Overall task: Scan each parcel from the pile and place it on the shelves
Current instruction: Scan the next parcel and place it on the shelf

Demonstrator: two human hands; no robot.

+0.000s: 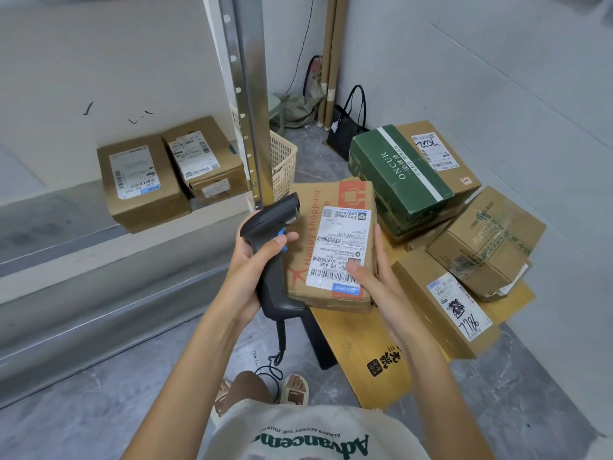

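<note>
Head view: left hand (252, 260) grip closed round scanner (272, 240); right hand (371, 277) clasps parcel (331, 247), label up, raised beside the pile (464, 227). Scanning step. Next: aim at barcode, then shelf (66, 214).

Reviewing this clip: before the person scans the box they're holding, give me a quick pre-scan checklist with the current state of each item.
1. Scanner in hand: ok, the left hand grips its handle, thumb near the blue button.
2. Parcel held: ok, the right hand holds its right edge.
3. Label facing up: ok, barcodes visible, though the right thumb covers part of the lower barcode.
4. Scanner aimed at the label: not ok, its head points up and away past the box's top left corner.
5. Shelf space: ok, two boxes sit at its right end, with bare shelf left of them.
6. Scan registered: cannot tell.
</note>
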